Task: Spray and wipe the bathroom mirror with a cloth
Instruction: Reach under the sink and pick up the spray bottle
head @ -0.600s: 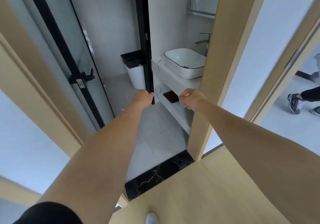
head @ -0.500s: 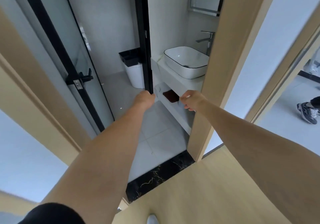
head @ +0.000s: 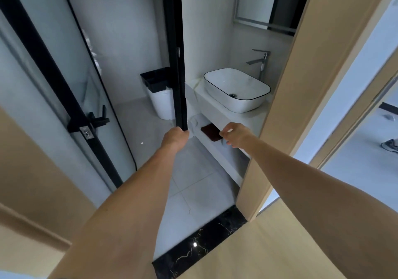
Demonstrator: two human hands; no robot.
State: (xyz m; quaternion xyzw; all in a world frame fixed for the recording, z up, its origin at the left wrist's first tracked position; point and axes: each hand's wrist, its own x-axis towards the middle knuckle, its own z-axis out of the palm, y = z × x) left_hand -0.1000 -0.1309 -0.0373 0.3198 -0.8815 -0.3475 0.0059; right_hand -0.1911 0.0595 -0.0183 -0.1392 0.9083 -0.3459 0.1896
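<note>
The bathroom mirror (head: 256, 0) hangs on the far wall above the basin, half hidden by the wooden door frame (head: 301, 84). Both my bare arms reach forward through the doorway. My left hand (head: 175, 137) is a fist seen from behind, at the foot of the black partition frame (head: 174, 52); its palm side is hidden. My right hand (head: 234, 136) has curled fingers, thumb against forefinger, in front of the vanity shelf (head: 215, 149). I see nothing plainly in either hand. A dark red flat thing (head: 210, 132) lies on that shelf. No spray bottle shows.
A white basin (head: 237, 89) and a tap (head: 261, 61) sit on the counter. A white bin with a black liner (head: 160, 93) stands behind the partition. The glass door with a black handle (head: 97, 119) is swung open on the left. A black marble threshold (head: 200, 248) crosses the floor. Someone's shoe (head: 391, 145) shows far right.
My view has moved closer to the doorway and tilted up, showing more mirror. Both hands stay stretched ahead. The other person's shoes have slid to the right edge.
</note>
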